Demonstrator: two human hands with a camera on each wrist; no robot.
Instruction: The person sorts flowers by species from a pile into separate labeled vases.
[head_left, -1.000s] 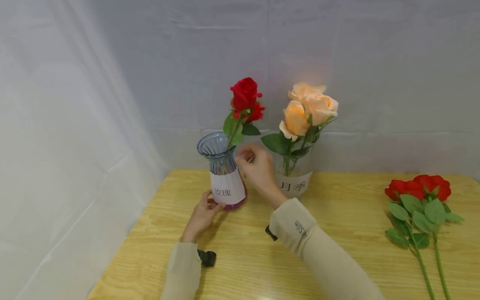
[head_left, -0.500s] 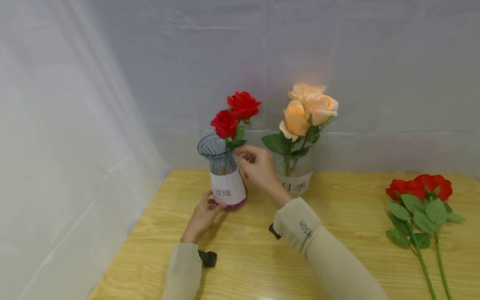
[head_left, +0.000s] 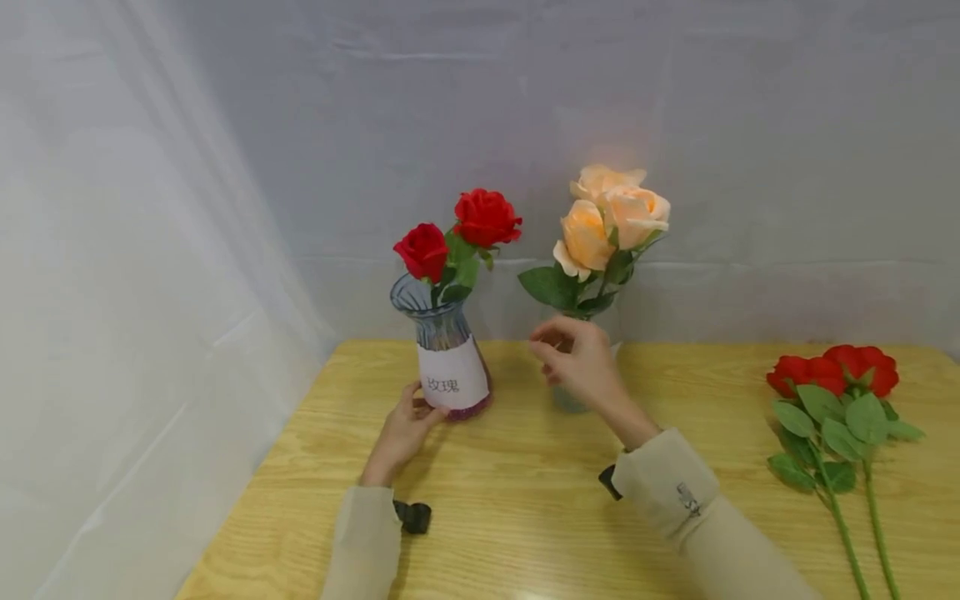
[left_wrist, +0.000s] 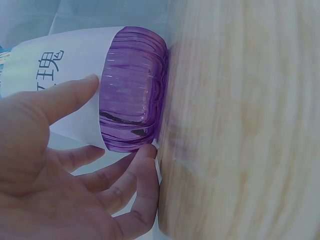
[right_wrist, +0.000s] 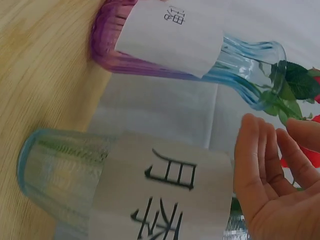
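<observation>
My left hand holds the lower left side of a glass vase, blue at the neck and purple at the base. Its thumb lies on the white paper label, fingers against the other side. Two red roses stand in this vase, one leaning left and one right. My right hand, fingers loosely bent and holding nothing, hovers in front of a clear vase, partly hiding it in the head view. That vase bears a label with dark characters and holds several peach roses.
On the right of the wooden table lie more red roses, their stems pointing toward the near edge. A pale cloth backdrop hangs behind and to the left of the table.
One red rose has dropped from upright to lean left over the blue vase's rim. My right hand has let go and moved right, in front of the clear vase. My left hand stays put.
</observation>
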